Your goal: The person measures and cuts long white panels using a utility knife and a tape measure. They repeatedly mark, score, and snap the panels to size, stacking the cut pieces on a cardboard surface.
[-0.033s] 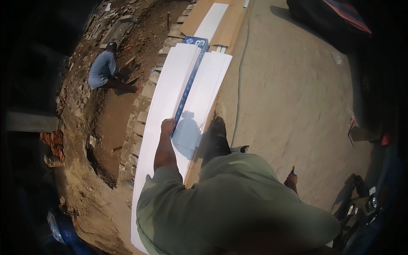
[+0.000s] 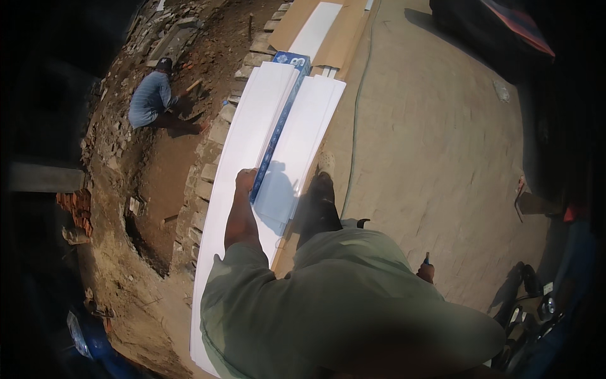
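Note:
Long white panels (image 2: 255, 114) lie stacked lengthwise in front of me. Beside them, a narrow blue patterned carton (image 2: 278, 123) runs between this stack and a second group of white panels (image 2: 315, 104). My left hand (image 2: 245, 179) is closed at the right edge of the left stack, by the carton's near end; its fingertips are partly hidden. Away to the right, my right hand (image 2: 427, 271) is closed around a small blue-handled tool (image 2: 427, 258) pointing forward. The tool is too small to tell its kind.
Brown cardboard (image 2: 338, 38) lies under and beyond the panels. A thin hose (image 2: 355, 132) crosses the paved ground to the right. At left, a person (image 2: 151, 98) crouches on dug earth beyond a row of bricks (image 2: 214, 132). Dark bags or gear (image 2: 492, 28) sit at far right.
My right hand with the small tool has shifted slightly left. My left hand stays at the panel edge, a little farther left and up in the picture.

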Demonstrator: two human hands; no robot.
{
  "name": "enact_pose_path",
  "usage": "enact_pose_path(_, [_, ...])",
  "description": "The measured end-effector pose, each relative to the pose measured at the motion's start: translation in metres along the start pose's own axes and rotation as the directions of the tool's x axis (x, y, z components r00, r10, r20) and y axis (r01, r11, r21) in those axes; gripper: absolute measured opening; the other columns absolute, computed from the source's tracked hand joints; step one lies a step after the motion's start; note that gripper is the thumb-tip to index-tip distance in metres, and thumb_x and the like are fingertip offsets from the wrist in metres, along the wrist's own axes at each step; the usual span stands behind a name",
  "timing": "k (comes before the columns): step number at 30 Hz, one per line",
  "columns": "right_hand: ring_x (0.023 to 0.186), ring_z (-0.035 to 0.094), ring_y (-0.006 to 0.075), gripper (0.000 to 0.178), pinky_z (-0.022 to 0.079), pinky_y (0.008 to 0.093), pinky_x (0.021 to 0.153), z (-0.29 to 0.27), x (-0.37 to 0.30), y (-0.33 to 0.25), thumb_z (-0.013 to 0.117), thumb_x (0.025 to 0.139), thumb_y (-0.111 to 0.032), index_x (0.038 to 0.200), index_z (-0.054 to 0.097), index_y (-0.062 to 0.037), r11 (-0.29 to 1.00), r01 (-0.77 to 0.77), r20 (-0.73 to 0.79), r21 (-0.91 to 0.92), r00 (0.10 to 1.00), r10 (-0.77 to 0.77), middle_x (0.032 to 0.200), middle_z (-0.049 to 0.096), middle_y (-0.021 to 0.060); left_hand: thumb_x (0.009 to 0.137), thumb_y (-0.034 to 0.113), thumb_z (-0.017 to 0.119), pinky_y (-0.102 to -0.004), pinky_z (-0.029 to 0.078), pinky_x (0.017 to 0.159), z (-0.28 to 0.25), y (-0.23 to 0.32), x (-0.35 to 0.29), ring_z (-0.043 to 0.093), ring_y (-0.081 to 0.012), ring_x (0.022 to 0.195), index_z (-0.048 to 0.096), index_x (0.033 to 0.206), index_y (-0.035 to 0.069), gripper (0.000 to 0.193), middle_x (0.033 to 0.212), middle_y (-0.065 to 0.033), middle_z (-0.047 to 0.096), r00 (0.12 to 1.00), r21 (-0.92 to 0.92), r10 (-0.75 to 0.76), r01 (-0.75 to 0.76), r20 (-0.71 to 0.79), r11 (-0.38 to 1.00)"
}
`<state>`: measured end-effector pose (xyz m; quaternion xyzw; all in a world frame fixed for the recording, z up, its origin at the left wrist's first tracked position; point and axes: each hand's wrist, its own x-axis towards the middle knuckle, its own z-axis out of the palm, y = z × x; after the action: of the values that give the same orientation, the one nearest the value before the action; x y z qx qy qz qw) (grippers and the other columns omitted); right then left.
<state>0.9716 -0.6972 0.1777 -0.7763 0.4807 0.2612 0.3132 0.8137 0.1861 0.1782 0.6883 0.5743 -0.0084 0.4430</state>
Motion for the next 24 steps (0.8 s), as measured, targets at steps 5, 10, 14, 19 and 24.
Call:
enact_pose_path(5, [0.068, 0.076, 0.0228, 0.033, 0.062, 0.0442, 0.061, 0.074, -0.068, -0.071, 0.069, 0.104, -0.024, 0.128, 0.072, -0.0023, 0.524, 0.462, 0.353, -0.715, 0.887, -0.299, 0.085, 0.075, 0.0146, 0.095, 0.054, 0.082, -0.0454, 0.06, 0.1, -0.022, 0.112, 0.185, 0.078, -0.0365, 0.113, 0.08, 0.117, -0.001, 0.06, 0.116, -0.0252, 0.083, 0.971, 0.126, 0.212, -0.198, -0.112, 0.972])
enact_pose_path(10, [0.069, 0.076, 0.0211, 0.044, 0.064, 0.0423, 0.063, 0.11, -0.16, -0.284, 0.067, 0.102, -0.021, 0.141, 0.07, -0.0011, 0.584, 0.503, 0.381, -0.637, 0.864, -0.328, 0.09, 0.076, 0.0138, 0.095, 0.057, 0.081, -0.049, 0.056, 0.112, -0.031, 0.187, 0.359, 0.073, -0.0417, 0.13, 0.071, 0.142, -0.001, 0.076, 0.134, -0.0286, 0.077, 0.98, 0.206, 0.138, -0.107, -0.141, 0.973])
enact_pose_path(14, [0.058, 0.064, 0.0141, 0.043, 0.061, 0.0342, 0.053, 0.142, -0.202, -0.482, 0.063, 0.108, -0.022, 0.145, 0.062, 0.0007, 0.79, 0.516, 0.262, -0.331, 0.855, -0.449, 0.084, 0.064, 0.0052, 0.087, 0.057, 0.089, -0.0521, 0.053, 0.119, -0.017, 0.197, 0.482, 0.065, -0.0475, 0.139, 0.065, 0.152, -0.002, 0.091, 0.147, -0.0327, 0.068, 0.971, 0.192, 0.12, -0.081, -0.205, 0.978])
enact_pose_path(19, [0.057, 0.058, 0.0109, 0.038, 0.056, 0.033, 0.052, 0.175, -0.247, -0.61, 0.061, 0.109, -0.027, 0.138, 0.062, -0.0007, 0.734, 0.669, 0.147, -0.119, 0.743, -0.653, 0.081, 0.058, 0.0017, 0.081, 0.06, 0.094, -0.0577, 0.047, 0.124, -0.005, 0.206, 0.574, 0.056, -0.0477, 0.15, 0.048, 0.167, 0.005, 0.112, 0.163, -0.0311, 0.055, 0.99, 0.278, 0.056, -0.019, -0.126, 0.96])
enact_pose_path(24, [0.061, 0.064, 0.0139, 0.043, 0.058, 0.0345, 0.053, 0.231, -0.279, -0.594, 0.063, 0.109, -0.023, 0.146, 0.063, 0.0001, 0.659, 0.601, 0.304, -0.451, 0.798, -0.52, 0.081, 0.064, 0.0052, 0.077, 0.07, 0.093, -0.0683, 0.046, 0.119, 0.021, 0.223, 0.584, 0.051, -0.0485, 0.151, 0.046, 0.167, 0.015, 0.116, 0.164, -0.023, 0.052, 0.979, 0.357, -0.184, 0.202, -0.085, 0.912])
